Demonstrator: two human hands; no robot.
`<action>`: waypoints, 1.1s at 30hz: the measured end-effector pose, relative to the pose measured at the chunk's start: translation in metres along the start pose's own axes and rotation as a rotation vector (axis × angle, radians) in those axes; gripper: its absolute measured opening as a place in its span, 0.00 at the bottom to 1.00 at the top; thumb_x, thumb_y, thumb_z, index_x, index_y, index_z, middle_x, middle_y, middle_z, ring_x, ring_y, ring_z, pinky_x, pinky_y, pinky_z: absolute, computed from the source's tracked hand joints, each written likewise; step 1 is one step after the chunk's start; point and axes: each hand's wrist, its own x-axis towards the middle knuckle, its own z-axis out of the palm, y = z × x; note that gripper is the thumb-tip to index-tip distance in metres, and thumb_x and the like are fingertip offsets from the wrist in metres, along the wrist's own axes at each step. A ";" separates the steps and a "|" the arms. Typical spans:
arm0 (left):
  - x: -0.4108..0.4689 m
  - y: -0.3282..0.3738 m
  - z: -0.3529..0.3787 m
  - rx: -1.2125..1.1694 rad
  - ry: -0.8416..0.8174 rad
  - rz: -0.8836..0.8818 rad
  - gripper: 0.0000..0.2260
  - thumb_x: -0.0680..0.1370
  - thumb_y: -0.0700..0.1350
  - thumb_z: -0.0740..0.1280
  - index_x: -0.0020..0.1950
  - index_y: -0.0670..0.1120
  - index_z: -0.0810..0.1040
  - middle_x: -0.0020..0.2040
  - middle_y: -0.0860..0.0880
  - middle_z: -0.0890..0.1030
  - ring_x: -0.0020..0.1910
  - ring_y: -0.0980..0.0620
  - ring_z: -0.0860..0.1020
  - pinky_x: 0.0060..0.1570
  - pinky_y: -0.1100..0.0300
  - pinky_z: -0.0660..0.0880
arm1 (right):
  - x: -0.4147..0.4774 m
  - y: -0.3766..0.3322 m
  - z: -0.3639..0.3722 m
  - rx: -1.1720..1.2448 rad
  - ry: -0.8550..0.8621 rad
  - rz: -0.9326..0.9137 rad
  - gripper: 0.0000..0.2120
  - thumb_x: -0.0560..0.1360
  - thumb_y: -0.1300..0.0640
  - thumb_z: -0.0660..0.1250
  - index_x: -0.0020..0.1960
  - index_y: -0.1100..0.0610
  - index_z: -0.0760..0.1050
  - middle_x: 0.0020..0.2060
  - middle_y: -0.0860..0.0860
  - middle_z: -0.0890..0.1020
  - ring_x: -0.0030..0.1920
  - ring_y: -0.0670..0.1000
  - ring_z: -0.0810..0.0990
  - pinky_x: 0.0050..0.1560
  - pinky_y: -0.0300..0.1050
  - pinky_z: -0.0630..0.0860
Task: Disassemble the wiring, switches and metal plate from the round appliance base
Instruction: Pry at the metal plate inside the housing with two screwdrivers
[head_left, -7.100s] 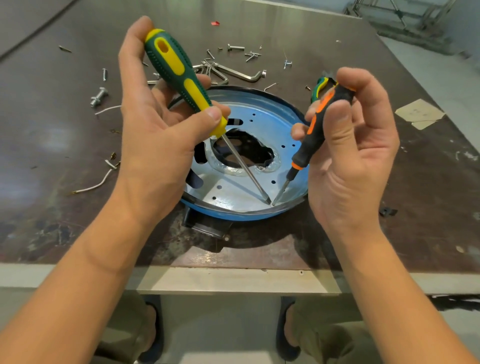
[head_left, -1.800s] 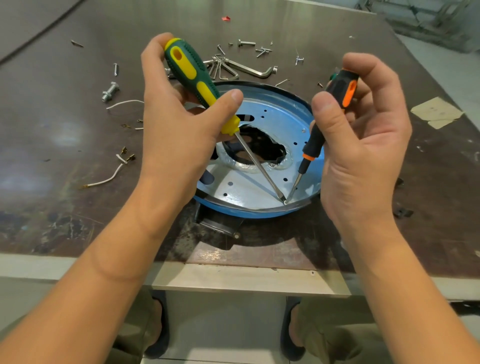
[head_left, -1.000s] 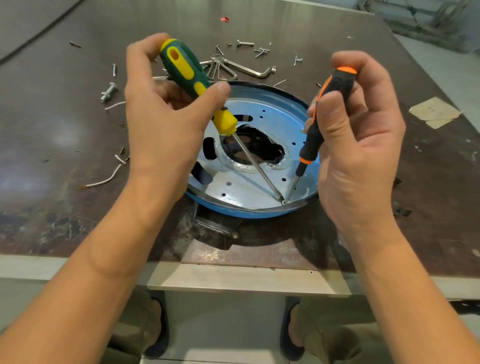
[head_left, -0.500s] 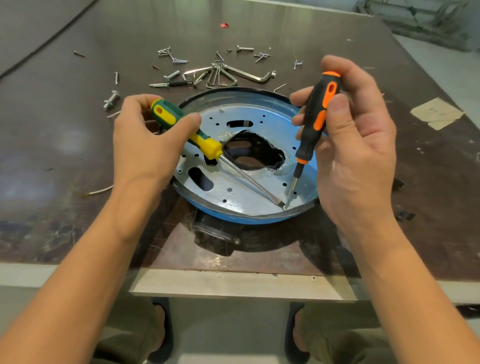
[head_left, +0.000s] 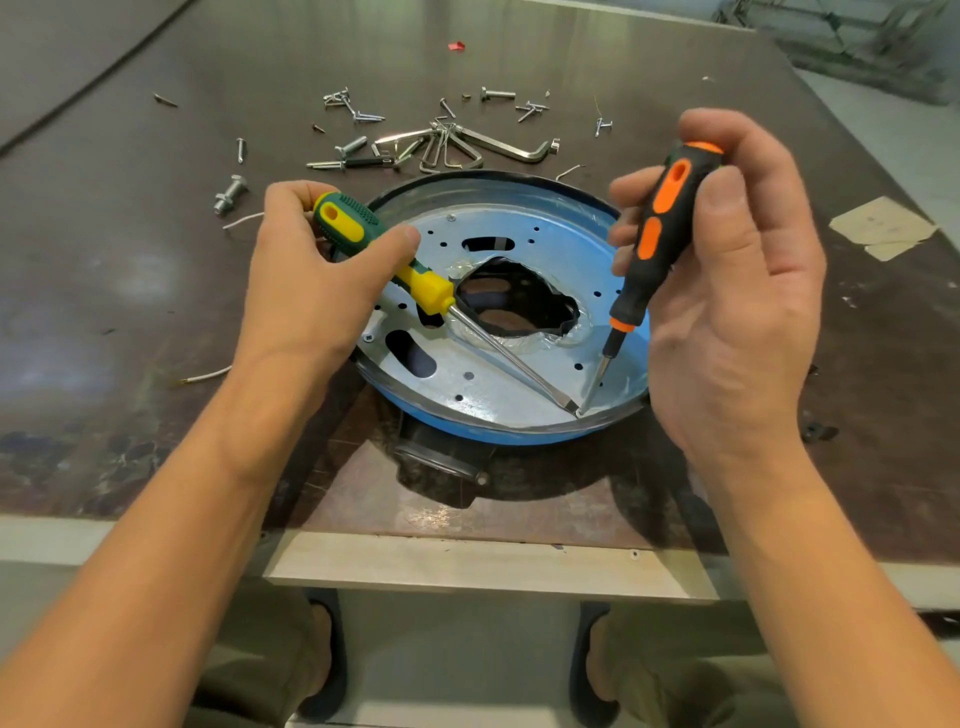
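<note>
**Prying the metal plate free at the near rim**

The left hand (head_left: 311, 280) is closing its grip around the green-and-yellow flat screwdriver (head_left: 387, 257), laying the shaft low across the plate. The right hand (head_left: 737, 291) is pinching the black-and-orange slim screwdriver (head_left: 657, 236) between thumb and fingertips, holding it steeply. Both tips are meeting at one spot on the near edge of the perforated silver metal plate (head_left: 550, 244), where it is sitting inside the round blue appliance base (head_left: 483, 428) on the dark worktop (head_left: 104, 291). The step in hand is probably levering the plate out of the rim; the next move is likely calling for one tip wedging beneath while the other is lifting. Loose screws and hex keys (head_left: 457, 148) are lying beyond the base
</note>
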 end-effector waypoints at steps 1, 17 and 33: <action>0.000 0.000 0.000 0.008 -0.006 0.001 0.24 0.71 0.56 0.75 0.59 0.48 0.71 0.45 0.54 0.76 0.45 0.54 0.75 0.51 0.51 0.78 | 0.000 -0.001 0.001 -0.019 0.005 -0.012 0.11 0.85 0.58 0.62 0.65 0.59 0.71 0.47 0.55 0.76 0.46 0.57 0.74 0.46 0.48 0.75; 0.009 -0.004 -0.003 0.010 -0.137 -0.014 0.26 0.73 0.59 0.73 0.62 0.49 0.67 0.46 0.51 0.74 0.42 0.56 0.75 0.36 0.66 0.73 | -0.002 0.002 0.000 -0.105 -0.031 -0.026 0.15 0.83 0.63 0.64 0.68 0.60 0.70 0.48 0.58 0.74 0.48 0.57 0.72 0.50 0.53 0.73; 0.011 0.011 -0.017 0.393 -0.449 0.363 0.25 0.55 0.66 0.77 0.49 0.59 0.81 0.62 0.54 0.65 0.63 0.56 0.68 0.57 0.69 0.67 | -0.001 0.005 -0.003 -0.068 -0.089 -0.036 0.16 0.84 0.62 0.60 0.71 0.62 0.68 0.51 0.56 0.77 0.48 0.54 0.76 0.50 0.51 0.75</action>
